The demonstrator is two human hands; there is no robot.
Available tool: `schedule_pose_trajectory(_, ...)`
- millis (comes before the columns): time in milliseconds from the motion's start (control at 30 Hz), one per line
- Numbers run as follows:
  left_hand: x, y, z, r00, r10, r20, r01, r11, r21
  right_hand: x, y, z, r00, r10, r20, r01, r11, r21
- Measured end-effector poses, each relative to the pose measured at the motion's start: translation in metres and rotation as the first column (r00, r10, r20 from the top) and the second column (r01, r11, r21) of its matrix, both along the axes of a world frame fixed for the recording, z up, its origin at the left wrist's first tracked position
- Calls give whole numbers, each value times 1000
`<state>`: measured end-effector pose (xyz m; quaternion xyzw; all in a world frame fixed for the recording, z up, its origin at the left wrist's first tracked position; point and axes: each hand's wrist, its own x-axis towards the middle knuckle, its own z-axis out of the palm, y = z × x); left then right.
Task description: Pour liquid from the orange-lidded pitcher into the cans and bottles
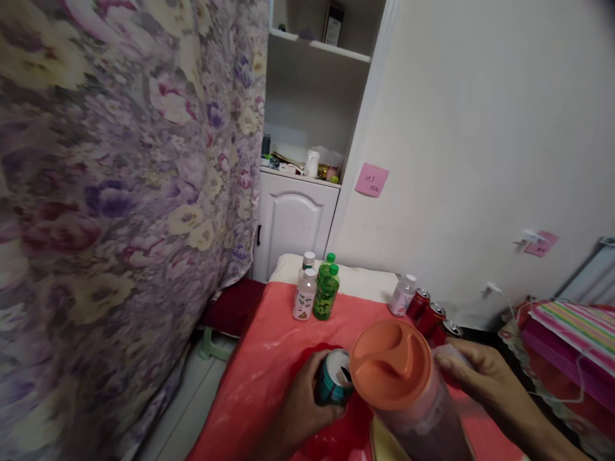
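My left hand (307,400) is wrapped round a teal drink can (331,379), its top opening facing up and a little toward the pitcher. Beside it, my right hand (473,368) grips the handle of a clear pitcher (427,419) with an orange lid (391,365). Dark liquid with some froth shows through the pitcher's wall. The can's rim is close to the lid's left edge; whether they touch I cannot tell. Under the can, a red basin or tray (343,429) is partly hidden by my hand and the pitcher.
Clear bottles (305,294) and green bottles (327,293) stand at the back of the table with a red cover (254,358). Another clear bottle (401,296) and several red cans (430,318) stand at the back right. A floral curtain (144,160) hangs on the left.
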<state>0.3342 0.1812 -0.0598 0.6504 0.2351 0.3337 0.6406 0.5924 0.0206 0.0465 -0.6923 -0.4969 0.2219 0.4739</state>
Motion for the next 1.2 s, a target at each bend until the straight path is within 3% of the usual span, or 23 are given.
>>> schedule_pose_trajectory(133,1,0,1,1000,5,16,-5,1000,6,0,-2,-13,993,-100,-69,104,993,56)
schedule_pose_trajectory(267,1,1,2,1000,9,-17,-9,1000,5,4,-7,-26,946,-211,-246,246,962,121)
schedule_pose_trajectory(433,2,5,-5,994,49,-102,-43,997,65,10,-15,-40,827,-308,-470,451,863,229)
schedule_pose_trajectory(567,5,8,-11,992,48,-119,-39,996,84,11,-15,-51,777,-323,-540,547,772,325)
schedule_pose_trajectory(700,10,10,-14,986,92,-139,-77,991,110,13,-12,-65,771,-348,-534,581,727,365)
schedule_pose_trajectory(1200,12,12,-18,980,91,-178,-75,993,92,27,-7,-110,802,-408,-436,573,730,372)
